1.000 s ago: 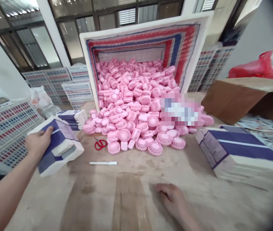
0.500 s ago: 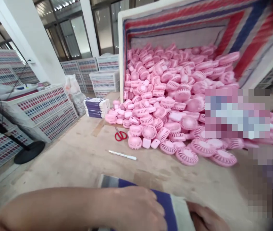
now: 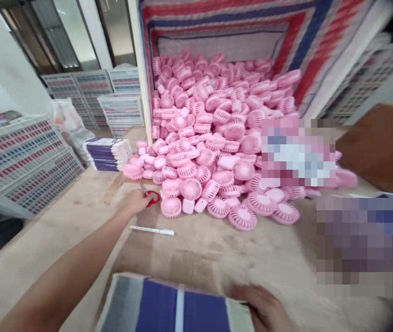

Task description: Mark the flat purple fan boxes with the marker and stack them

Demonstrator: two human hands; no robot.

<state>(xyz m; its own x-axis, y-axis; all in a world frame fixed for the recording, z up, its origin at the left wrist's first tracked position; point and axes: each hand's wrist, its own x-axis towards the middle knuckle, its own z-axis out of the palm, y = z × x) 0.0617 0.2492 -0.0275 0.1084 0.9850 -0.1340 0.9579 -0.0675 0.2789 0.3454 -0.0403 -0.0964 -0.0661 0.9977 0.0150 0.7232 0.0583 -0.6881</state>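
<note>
My left hand point(image 3: 137, 202) reaches across the table with its fingers closed at the handle of the red scissors point(image 3: 153, 198), which lie beside a heap of pink fan-like pieces point(image 3: 203, 157). A white pen point(image 3: 152, 230) rests nearer to me. At the bottom, a stack or package with grey, purple and white bands point(image 3: 162, 306) has a pale strip running across it. My right hand point(image 3: 265, 306) is at its right edge, blurred, the fingertips partly hidden.
A bundle of purple and white folded pieces point(image 3: 107, 154) stands at the back left. Behind the heap is an open container lined with striped sheeting point(image 3: 224, 32). Slatted crates point(image 3: 26, 161) stand left; a brown box point(image 3: 379, 143) is at right.
My left hand has moved from the banded stack forward to the scissors. My right hand stays by the stack's right edge. The view has shifted right, showing the pale strip.
</note>
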